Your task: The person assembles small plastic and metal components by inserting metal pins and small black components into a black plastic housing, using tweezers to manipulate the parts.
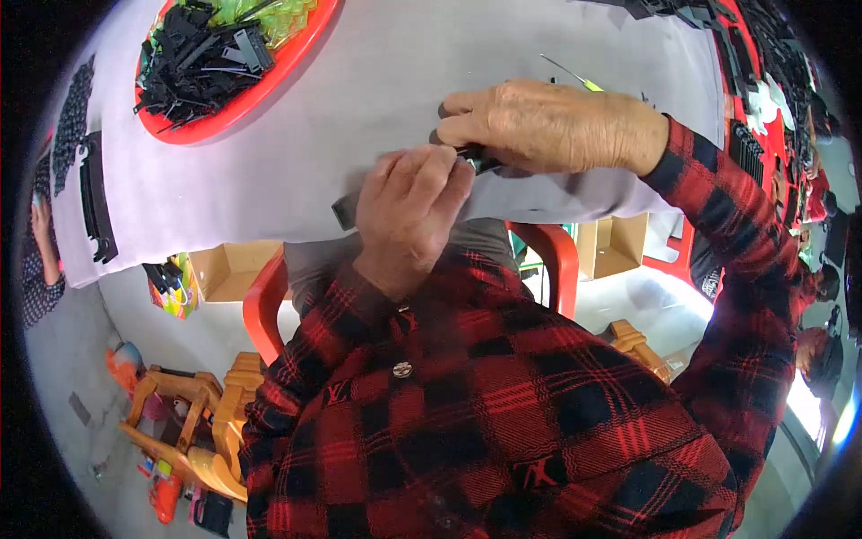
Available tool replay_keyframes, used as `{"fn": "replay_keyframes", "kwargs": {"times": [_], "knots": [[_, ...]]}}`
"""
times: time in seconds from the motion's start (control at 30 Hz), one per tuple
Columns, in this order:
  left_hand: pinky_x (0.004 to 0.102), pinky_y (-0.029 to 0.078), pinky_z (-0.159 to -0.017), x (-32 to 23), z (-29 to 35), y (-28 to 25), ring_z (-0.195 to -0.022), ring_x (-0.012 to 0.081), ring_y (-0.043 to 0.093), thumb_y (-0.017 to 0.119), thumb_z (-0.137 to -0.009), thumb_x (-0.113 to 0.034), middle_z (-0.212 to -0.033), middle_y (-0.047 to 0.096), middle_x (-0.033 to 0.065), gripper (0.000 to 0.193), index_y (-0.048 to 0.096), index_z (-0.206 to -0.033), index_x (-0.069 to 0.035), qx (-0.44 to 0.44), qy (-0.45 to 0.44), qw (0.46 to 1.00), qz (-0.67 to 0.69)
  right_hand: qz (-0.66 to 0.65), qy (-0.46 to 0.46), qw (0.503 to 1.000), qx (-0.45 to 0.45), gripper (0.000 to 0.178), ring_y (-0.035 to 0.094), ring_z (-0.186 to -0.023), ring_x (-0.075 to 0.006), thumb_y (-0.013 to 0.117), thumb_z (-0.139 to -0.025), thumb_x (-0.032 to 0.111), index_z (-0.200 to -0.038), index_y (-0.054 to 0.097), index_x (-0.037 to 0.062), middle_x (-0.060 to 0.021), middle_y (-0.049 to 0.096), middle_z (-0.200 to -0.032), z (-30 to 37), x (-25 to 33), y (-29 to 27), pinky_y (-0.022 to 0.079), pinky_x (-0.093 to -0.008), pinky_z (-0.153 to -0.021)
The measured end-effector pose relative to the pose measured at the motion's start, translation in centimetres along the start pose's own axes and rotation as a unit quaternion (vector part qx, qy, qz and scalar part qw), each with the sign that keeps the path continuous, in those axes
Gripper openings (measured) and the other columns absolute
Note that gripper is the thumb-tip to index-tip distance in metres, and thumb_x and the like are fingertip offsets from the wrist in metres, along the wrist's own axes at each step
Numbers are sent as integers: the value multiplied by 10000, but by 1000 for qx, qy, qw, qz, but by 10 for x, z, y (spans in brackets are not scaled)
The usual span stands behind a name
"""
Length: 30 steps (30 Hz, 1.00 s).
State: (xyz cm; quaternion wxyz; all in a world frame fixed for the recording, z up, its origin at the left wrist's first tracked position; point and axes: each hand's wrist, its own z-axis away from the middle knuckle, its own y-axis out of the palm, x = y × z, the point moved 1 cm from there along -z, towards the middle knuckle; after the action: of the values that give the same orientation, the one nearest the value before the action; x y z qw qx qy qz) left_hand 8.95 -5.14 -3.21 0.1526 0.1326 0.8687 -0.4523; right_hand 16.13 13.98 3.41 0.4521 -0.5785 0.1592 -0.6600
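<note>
A long black part [344, 214] lies across both my hands, its end showing left of my left hand. My left hand [409, 207] is closed around its middle. Close beside it, my right hand [557, 128] has its fingers bent over the part's other end. A small shiny spot shows between the hands, but the fingers hide most of the part. Beyond my right hand, a thin screwdriver [591, 85] with a yellow-green handle lies on the white-covered table [377, 67].
A red tray [260, 110] holds many black plastic pieces [193, 67] and yellow-green plastic film [283, 20]. Black strips [94, 198] lie at the table's left edge; more black parts fill the right. Cardboard boxes [235, 269] stand below. A co-worker's hand [41, 223] shows far left.
</note>
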Motion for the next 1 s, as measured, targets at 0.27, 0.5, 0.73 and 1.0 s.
{"fn": "replay_keyframes", "kwargs": {"times": [0.27, 0.5, 0.73, 1.0], "knots": [[424, 496, -844, 0, 0, 4, -967, 279, 641, 684, -755, -30, -1053, 612, 69, 298, 677, -1043, -102, -14, -4, 1000, -4, -34, 49, 992, -110, 218, 589, -855, -371, 622, -831, -17, -1025, 533, 32, -110, 557, -968, 20, -1, 18, 481, -439, -735], [410, 493, -758, 0, -1, 8, -940, 275, 632, 636, -750, -27, -1050, 588, 86, 268, 636, -1015, -68, -76, 2, 997, 3, -24, 115, 959, -258, 116, 599, -861, -370, 582, -820, 38, -936, 593, 42, -134, 568, -900, 34, 13, 30, 477, -451, -776], [427, 487, -757, -2, -2, 6, -936, 309, 614, 628, -742, 13, -1073, 576, 116, 305, 617, -1042, -41, -64, -20, 997, 32, 88, 109, 900, -412, 72, 607, -763, -325, 621, -820, 66, -892, 614, 67, -103, 564, -844, 41, 25, 45, 495, -432, -684], [437, 496, -798, -4, -3, 5, -982, 314, 607, 629, -764, -2, -1075, 579, 129, 267, 618, -1030, -23, -56, -24, 997, 38, -34, 195, 909, -366, 226, 658, -791, -369, 618, -829, 108, -1037, 675, 40, -172, 678, -868, 35, 44, 67, 539, -440, -680]]}}
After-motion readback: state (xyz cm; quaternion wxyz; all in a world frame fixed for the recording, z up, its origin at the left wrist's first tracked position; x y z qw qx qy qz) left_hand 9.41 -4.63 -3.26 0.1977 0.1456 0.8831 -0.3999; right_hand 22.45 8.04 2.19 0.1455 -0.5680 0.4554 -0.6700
